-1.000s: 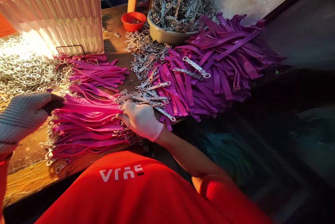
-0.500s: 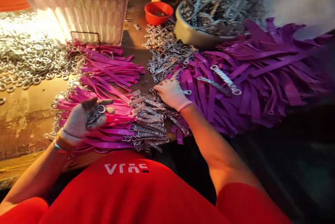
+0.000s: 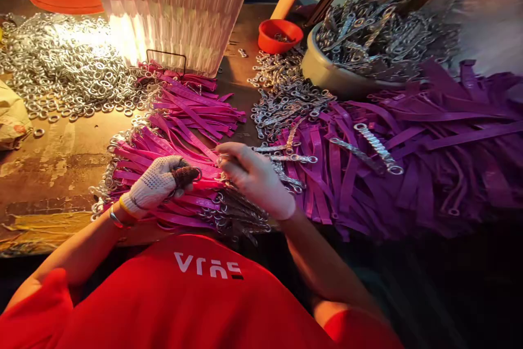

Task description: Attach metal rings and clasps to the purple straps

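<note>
My left hand point(image 3: 157, 184), in a dotted white glove with dark fingertips, is closed on metal rings; one ring point(image 3: 198, 175) shows at its fingertips. Close by on the right, my right hand point(image 3: 257, 183) in a pale glove has its fingers drawn together, and what they hold is too small to make out. Beneath both hands lie pink straps point(image 3: 139, 155) with rings at their left ends. Braided metal pieces point(image 3: 245, 210) lie at the right ends of these straps, partly under my right hand.
Loose metal rings point(image 3: 81, 71) are heaped at the left by a ribbed translucent sheet point(image 3: 171, 11). Small metal links point(image 3: 281, 101) lie below a red bowl point(image 3: 269, 44). A large tub point(image 3: 322, 68) holds braided metal pieces. Purple straps point(image 3: 408, 164) cover the right side.
My right hand has moved left from the small links towards my left hand. The left hand has turned over, its rings now mostly hidden. The camera view has shifted.
</note>
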A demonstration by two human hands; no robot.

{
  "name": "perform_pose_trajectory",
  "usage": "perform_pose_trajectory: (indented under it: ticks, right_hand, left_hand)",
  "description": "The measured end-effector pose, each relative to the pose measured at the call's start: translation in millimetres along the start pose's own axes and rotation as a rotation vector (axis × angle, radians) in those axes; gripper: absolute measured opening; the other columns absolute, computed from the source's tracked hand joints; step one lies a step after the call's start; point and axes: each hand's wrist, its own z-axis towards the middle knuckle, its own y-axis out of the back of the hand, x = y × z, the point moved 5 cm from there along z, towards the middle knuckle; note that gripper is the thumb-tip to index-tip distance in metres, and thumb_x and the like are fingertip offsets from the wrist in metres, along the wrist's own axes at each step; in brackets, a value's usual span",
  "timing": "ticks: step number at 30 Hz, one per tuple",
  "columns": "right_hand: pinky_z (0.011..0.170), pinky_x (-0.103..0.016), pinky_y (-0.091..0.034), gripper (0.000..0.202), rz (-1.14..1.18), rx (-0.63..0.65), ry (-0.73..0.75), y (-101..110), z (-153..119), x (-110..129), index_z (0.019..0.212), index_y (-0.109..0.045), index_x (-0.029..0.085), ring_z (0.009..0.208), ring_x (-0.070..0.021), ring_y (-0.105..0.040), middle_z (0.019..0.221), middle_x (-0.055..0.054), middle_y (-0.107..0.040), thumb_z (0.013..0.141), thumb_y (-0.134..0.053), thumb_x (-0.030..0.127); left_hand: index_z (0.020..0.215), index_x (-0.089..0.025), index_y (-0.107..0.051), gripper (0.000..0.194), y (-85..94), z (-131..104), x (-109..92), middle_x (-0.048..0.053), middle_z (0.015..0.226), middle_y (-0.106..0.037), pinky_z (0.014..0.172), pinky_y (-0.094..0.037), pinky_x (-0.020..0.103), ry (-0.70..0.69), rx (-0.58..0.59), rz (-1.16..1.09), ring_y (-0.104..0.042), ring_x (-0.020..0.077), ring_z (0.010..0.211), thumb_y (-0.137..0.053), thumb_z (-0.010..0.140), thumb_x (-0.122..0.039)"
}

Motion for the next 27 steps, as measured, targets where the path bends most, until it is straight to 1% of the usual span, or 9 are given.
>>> perform_pose_trajectory:
  ticks: [2,5,10,13,16,20,23,25,27]
  right_hand:
    - [0.086,-0.03,-0.053,0.031,0.055,0.08,0.026,-19.9,-1.4,24.8,0.124,-0.064,0.024,0.09,-0.0161,-0.067,0.104,-0.001,-0.073,0.093,-0.06,0.028]
    - [0.092,-0.03,-0.052,0.029,0.147,0.117,0.021,-34.1,-2.4,40.5,0.12,-0.067,0.023,0.097,-0.0166,-0.067,0.108,-0.001,-0.073,0.091,-0.06,0.026]
    - [0.087,-0.031,-0.053,0.029,0.193,-0.138,-0.094,-30.5,-9.8,35.7,0.115,-0.068,0.02,0.093,-0.0173,-0.066,0.104,-0.002,-0.072,0.089,-0.061,0.029]
    - [0.083,-0.031,-0.053,0.028,0.142,-0.202,-0.084,-32.1,-16.9,33.5,0.116,-0.066,0.019,0.088,-0.0173,-0.066,0.099,-0.003,-0.072,0.092,-0.06,0.031]
    - [0.091,-0.036,-0.053,0.031,-0.032,-0.17,0.011,-35.3,-20.5,34.4,0.125,-0.062,0.02,0.096,-0.0211,-0.066,0.108,-0.007,-0.072,0.095,-0.057,0.029]
    - [0.101,-0.044,-0.05,0.037,-0.258,-0.028,0.133,-36.3,-18.3,36.9,0.134,-0.057,0.016,0.113,-0.0283,-0.064,0.123,-0.016,-0.067,0.1,-0.049,0.027]
    - [0.103,-0.041,-0.049,0.033,-0.236,0.01,0.188,-27.3,-12.5,40.3,0.132,-0.058,0.019,0.116,-0.0256,-0.063,0.125,-0.014,-0.067,0.102,-0.047,0.029]
    - [0.104,-0.038,-0.049,0.031,-0.178,0.001,0.194,-20.2,-8.2,41.8,0.131,-0.059,0.022,0.116,-0.0227,-0.063,0.124,-0.011,-0.068,0.103,-0.047,0.029]
    - [0.103,-0.038,-0.049,0.031,-0.143,0.048,0.21,-19.8,-5.0,42.8,0.131,-0.059,0.023,0.115,-0.0219,-0.063,0.123,-0.009,-0.068,0.102,-0.048,0.028]
  left_hand:
    - [0.075,-0.013,-0.061,0.044,-4.4,-1.9,-5.6,0.002,0.06,-0.063,0.039,-0.033,0.016,-0.022,0.091,0.015,-0.049,0.0062,0.043,-0.071,0.086,-0.055]
    - [0.077,-0.013,-0.061,0.045,-9.2,-6.8,-9.3,0.001,0.057,-0.059,0.038,-0.032,0.017,-0.029,0.168,-0.042,-0.046,0.0062,0.041,-0.067,0.088,-0.057]
    - [0.09,-0.015,-0.063,0.036,-20.7,-16.9,-4.4,-0.004,0.052,-0.053,0.037,-0.027,0.018,-0.119,0.084,-0.175,-0.039,0.0061,0.039,-0.072,0.086,-0.05]
    - [0.091,-0.016,-0.062,0.034,-26.5,-21.2,4.7,-0.007,0.051,-0.05,0.037,-0.026,0.017,-0.138,-0.031,-0.203,-0.034,0.0047,0.038,-0.075,0.084,-0.047]
    - [0.088,-0.015,-0.062,0.035,-26.1,-22.4,10.7,-0.006,0.052,-0.05,0.039,-0.027,0.017,-0.137,-0.07,-0.141,-0.036,0.0047,0.041,-0.071,0.087,-0.048]
    - [0.08,-0.015,-0.059,0.035,-14.9,-20.5,6.4,-0.003,0.055,-0.052,0.041,-0.029,0.017,-0.148,-0.034,-0.03,-0.041,0.0058,0.045,-0.067,0.091,-0.047]
    - [0.08,-0.015,-0.06,0.034,-9.3,-19.1,0.2,-0.003,0.059,-0.053,0.041,-0.03,0.017,-0.094,0.042,-0.097,-0.042,0.0057,0.045,-0.067,0.09,-0.047]
    - [0.079,-0.015,-0.059,0.036,-9.2,-18.0,-2.4,-0.003,0.062,-0.053,0.04,-0.029,0.017,-0.048,0.087,-0.147,-0.04,0.0047,0.045,-0.069,0.088,-0.048]
    - [0.075,-0.015,-0.058,0.04,-11.1,-16.0,-2.2,-0.003,0.059,-0.051,0.038,-0.026,0.017,-0.022,0.114,-0.128,-0.038,0.0045,0.043,-0.069,0.088,-0.052]
